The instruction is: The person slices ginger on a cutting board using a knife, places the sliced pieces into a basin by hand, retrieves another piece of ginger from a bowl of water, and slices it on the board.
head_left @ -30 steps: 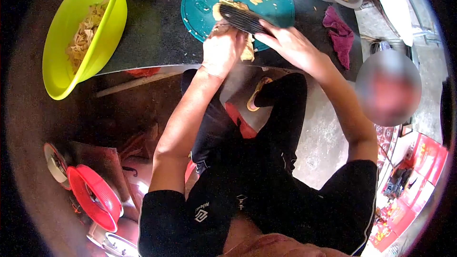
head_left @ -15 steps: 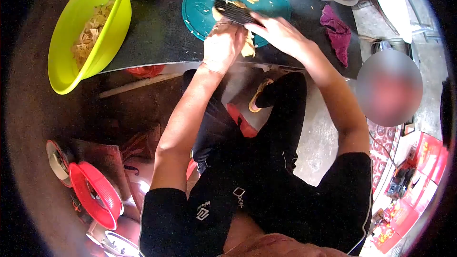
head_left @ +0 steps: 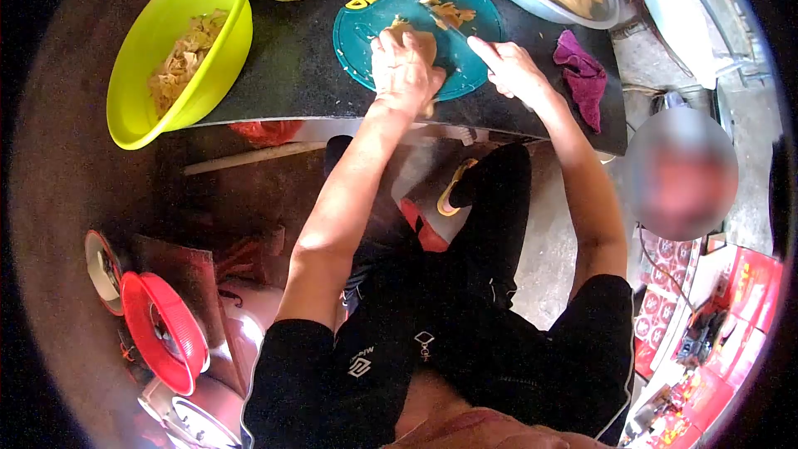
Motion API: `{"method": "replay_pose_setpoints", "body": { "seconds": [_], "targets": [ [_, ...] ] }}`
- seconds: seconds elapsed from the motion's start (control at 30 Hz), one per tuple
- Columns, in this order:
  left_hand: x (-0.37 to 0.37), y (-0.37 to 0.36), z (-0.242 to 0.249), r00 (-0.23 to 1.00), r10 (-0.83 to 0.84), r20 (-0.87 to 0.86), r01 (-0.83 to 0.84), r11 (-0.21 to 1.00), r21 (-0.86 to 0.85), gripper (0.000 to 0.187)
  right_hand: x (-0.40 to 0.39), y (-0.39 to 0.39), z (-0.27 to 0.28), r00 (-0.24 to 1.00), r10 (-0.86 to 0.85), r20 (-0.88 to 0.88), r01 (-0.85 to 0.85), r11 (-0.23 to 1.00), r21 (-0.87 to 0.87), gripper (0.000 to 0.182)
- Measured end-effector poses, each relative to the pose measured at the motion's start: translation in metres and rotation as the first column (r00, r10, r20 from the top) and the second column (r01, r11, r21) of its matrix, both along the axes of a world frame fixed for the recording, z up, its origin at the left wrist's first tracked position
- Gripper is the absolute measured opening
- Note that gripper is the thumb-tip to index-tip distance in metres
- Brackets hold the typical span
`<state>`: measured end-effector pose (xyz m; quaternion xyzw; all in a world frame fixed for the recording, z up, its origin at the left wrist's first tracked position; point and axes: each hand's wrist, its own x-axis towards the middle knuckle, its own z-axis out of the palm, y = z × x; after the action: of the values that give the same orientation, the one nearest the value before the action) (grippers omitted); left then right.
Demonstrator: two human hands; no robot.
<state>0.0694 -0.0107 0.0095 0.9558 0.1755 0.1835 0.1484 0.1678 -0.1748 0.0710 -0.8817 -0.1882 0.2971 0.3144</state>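
My left hand (head_left: 404,71) presses down on a tan, layered slab of food (head_left: 425,43), perhaps bean curd sheet, at the near side of the round teal cutting board (head_left: 353,54). Its fingers curl over the slab and partly hide it. In my right hand (head_left: 511,73) is the handle of a knife (head_left: 456,30), closed in the fingers. The blade shows thin, nearly edge-on, and points toward a small heap of cut tan strips (head_left: 447,12) near the board's far side.
A yellow-green basin (head_left: 237,46) with cut strips stands tilted-looking at left. A pale bowl (head_left: 613,12) holds more tan sheets at the back right. A purple cloth (head_left: 582,79) lies right of the board. Another person is at the right, beyond the table (head_left: 274,75).
The knife has moved from beside my left hand to the cut strips, turning from broad side to nearly edge-on. My right hand has shifted right, away from the left.
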Motion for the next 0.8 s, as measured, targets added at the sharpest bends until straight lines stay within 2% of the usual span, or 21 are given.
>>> {"method": "replay_pose_setpoints", "body": {
  "seconds": [0.07, 0.1, 0.13, 0.2, 0.23, 0.27, 0.3, 0.33, 0.37, 0.4, 0.47, 0.5, 0.53, 0.73, 0.8],
  "targets": [
    [-0.013, 0.007, 0.003, 0.980, -0.177, 0.095, 0.175, 0.984, 0.034, 0.056, 0.001, -0.008, 0.001, 0.998, 0.034, -0.061, -0.032, 0.999, 0.022, 0.061],
    [-0.019, 0.013, 0.007, 0.955, -0.263, 0.139, 0.257, 0.965, 0.057, 0.054, -0.004, -0.010, 0.004, 0.999, 0.052, -0.001, -0.052, 0.998, 0.038, 0.061],
    [-0.021, 0.020, 0.005, 0.904, -0.367, 0.219, 0.395, 0.913, -0.100, 0.045, -0.011, -0.013, 0.009, 0.996, 0.071, 0.058, -0.074, 0.996, 0.053, 0.060],
    [-0.036, 0.024, -0.001, 0.892, -0.387, 0.234, 0.415, 0.907, -0.079, 0.042, -0.016, -0.017, 0.007, 0.982, 0.117, 0.147, -0.123, 0.992, 0.032, 0.057],
    [-0.043, 0.024, -0.004, 0.886, -0.396, 0.242, 0.423, 0.903, -0.071, 0.040, -0.018, -0.019, 0.000, 0.953, 0.177, 0.244, -0.190, 0.981, 0.029, 0.056],
    [-0.049, 0.024, -0.006, 0.889, -0.393, 0.235, 0.395, 0.918, 0.041, 0.035, -0.024, -0.024, -0.006, 0.912, 0.235, 0.338, -0.255, 0.967, 0.017, 0.055],
    [-0.052, 0.023, -0.006, 0.890, -0.399, 0.222, 0.402, 0.915, 0.033, 0.035, -0.032, -0.027, -0.009, 0.857, 0.290, 0.426, -0.319, 0.948, -0.004, 0.054],
    [-0.053, 0.023, -0.006, 0.890, -0.405, 0.211, 0.409, 0.912, 0.024, 0.035, -0.042, -0.030, -0.007, 0.873, 0.316, 0.371, -0.340, 0.940, -0.001, 0.053],
    [-0.055, 0.023, -0.005, 0.890, -0.409, 0.201, 0.415, 0.910, 0.013, 0.035, -0.055, -0.031, -0.005, 0.816, 0.354, 0.457, -0.337, 0.934, -0.120, 0.054],
    [-0.057, 0.020, 0.002, 0.909, -0.385, 0.162, 0.387, 0.922, 0.015, 0.032, -0.066, -0.030, 0.001, 0.805, 0.379, 0.456, -0.330, 0.926, -0.185, 0.055],
    [-0.051, 0.021, -0.010, 0.907, -0.367, 0.208, 0.367, 0.929, 0.037, 0.029, -0.076, -0.028, 0.004, 0.804, 0.397, 0.443, -0.302, 0.914, -0.271, 0.059],
    [-0.049, 0.021, -0.011, 0.904, -0.359, 0.231, 0.358, 0.933, 0.050, 0.028, -0.075, -0.026, 0.003, 0.809, 0.387, 0.443, -0.302, 0.919, -0.252, 0.060],
    [-0.047, 0.021, -0.011, 0.874, -0.354, 0.333, 0.359, 0.932, 0.048, 0.023, -0.074, -0.025, 0.002, 0.815, 0.376, 0.442, -0.301, 0.925, -0.232, 0.060],
    [-0.049, 0.022, -0.010, 0.883, -0.387, 0.265, 0.394, 0.919, 0.027, 0.014, -0.051, 0.023, -0.002, 0.835, 0.414, 0.362, -0.356, 0.908, -0.219, 0.061],
    [-0.047, 0.022, -0.011, 0.871, -0.373, 0.320, 0.378, 0.924, 0.050, 0.013, -0.042, 0.045, -0.003, 0.843, 0.415, 0.342, -0.365, 0.909, -0.202, 0.060]
  ]
}}
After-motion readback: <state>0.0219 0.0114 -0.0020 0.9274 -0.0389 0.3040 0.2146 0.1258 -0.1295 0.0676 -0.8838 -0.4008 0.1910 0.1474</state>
